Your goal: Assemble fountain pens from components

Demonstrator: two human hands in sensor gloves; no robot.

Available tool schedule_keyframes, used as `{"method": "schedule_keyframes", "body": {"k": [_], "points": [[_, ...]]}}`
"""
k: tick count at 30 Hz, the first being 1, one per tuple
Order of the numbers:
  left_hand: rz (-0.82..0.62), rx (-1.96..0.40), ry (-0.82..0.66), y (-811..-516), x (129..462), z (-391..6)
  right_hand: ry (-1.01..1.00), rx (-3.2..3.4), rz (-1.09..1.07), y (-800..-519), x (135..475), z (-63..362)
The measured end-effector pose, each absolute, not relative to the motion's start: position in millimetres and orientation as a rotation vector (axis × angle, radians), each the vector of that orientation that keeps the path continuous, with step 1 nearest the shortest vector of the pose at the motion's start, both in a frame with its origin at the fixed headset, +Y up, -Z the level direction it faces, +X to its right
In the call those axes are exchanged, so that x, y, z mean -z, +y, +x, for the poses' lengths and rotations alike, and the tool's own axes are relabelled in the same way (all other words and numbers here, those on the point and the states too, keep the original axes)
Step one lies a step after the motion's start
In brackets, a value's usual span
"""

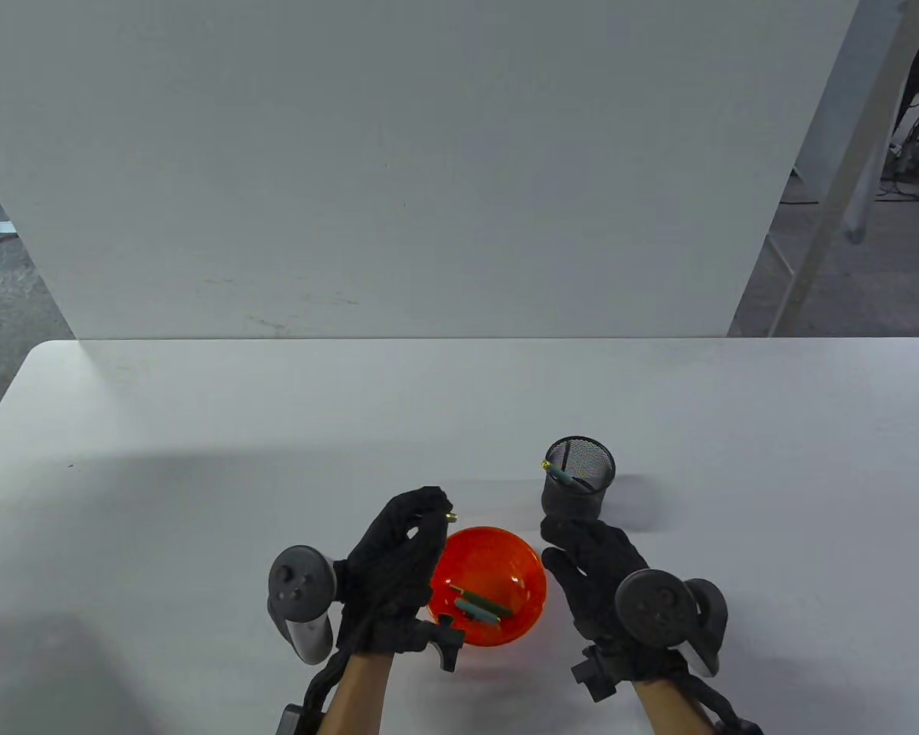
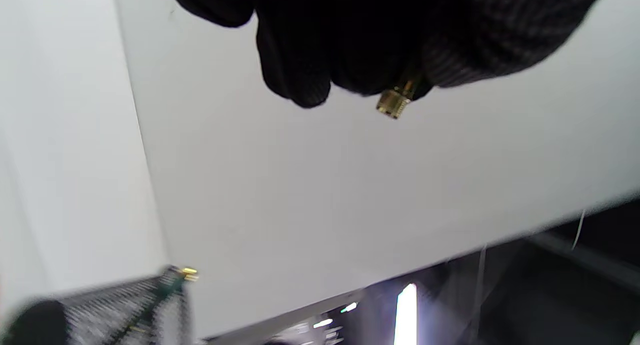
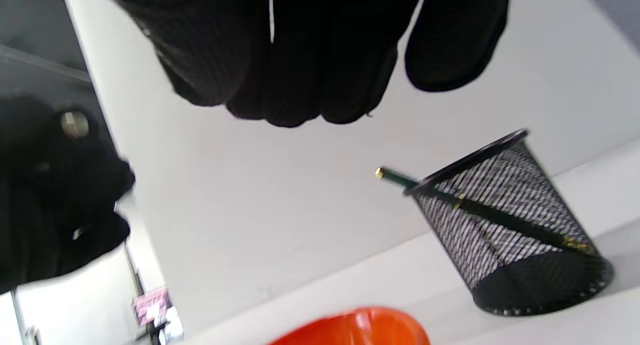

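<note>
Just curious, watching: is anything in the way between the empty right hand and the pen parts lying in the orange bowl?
Nothing visible. The right hand hovers beside the orange bowl, whose open top leaves the pen parts uncovered.

The table view looks down from above and in front of the person, facing a white panel (image 1: 398,153) beyond the table (image 1: 199,459). Each wrist view sits close under its gloved fingers, tilted. All three views share the mesh cup (image 1: 578,478) (image 2: 125,305) (image 3: 510,225).
</note>
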State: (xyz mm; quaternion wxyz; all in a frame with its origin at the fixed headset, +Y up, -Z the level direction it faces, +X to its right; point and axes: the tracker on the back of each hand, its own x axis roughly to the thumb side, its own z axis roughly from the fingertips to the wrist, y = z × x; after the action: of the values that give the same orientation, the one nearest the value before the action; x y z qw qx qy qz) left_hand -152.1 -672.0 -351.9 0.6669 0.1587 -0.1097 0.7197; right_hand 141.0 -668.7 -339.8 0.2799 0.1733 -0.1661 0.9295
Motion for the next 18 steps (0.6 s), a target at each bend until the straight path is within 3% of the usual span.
{"method": "schedule_keyframes", "body": {"k": [6,10,18], "points": [[0.410,-1.732,-0.255,-675.6,354.0,-168.1,-0.127,-2.767,0.805,-670.1,350.1,77.9],[0.322,-1.829,-0.266,-681.4,358.8,-165.9,0.094,-3.048,0.989,-687.3,364.8,39.1],[0.311,-1.999,-0.243,-685.0,359.8,-170.3,0.298,-3.089,0.972,-709.6,373.7,25.6]]}}
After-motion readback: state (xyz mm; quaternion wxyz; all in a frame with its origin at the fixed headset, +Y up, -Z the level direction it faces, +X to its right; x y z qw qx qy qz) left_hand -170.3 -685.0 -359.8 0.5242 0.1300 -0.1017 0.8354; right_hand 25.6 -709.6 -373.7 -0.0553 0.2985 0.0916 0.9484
